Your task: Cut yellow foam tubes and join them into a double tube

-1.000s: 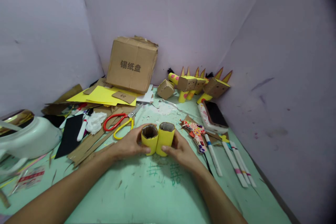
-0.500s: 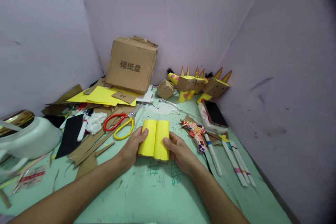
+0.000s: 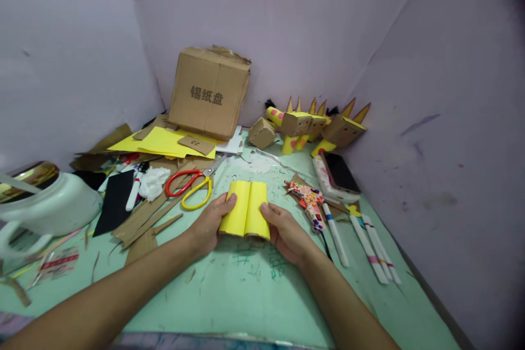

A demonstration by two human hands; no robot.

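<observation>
Two yellow paper-covered cardboard tubes sit side by side between my hands, just above or on the green table. My left hand (image 3: 210,224) is closed round the left yellow tube (image 3: 238,205), its thumb on top. On the other side, my right hand (image 3: 289,232) grips the right yellow tube (image 3: 257,210), thumb also on top. The tubes touch along their length; whether they are joined I cannot tell. Scissors (image 3: 194,186) with one red and one yellow handle lie to the left of them. To the right is a patterned glue gun (image 3: 308,201).
A cardboard box (image 3: 209,95) leans at the back, yellow paper sheets (image 3: 164,142) before it. Decorated cardboard figures (image 3: 314,126) stand back right. A phone (image 3: 341,171) and several markers (image 3: 371,249) lie at right. A white mug (image 3: 53,208) is far left among cardboard strips (image 3: 141,224).
The view has tilted slightly, and the table's front edge now shows. Both hands keep hold of the tubes, which have tipped a little.
</observation>
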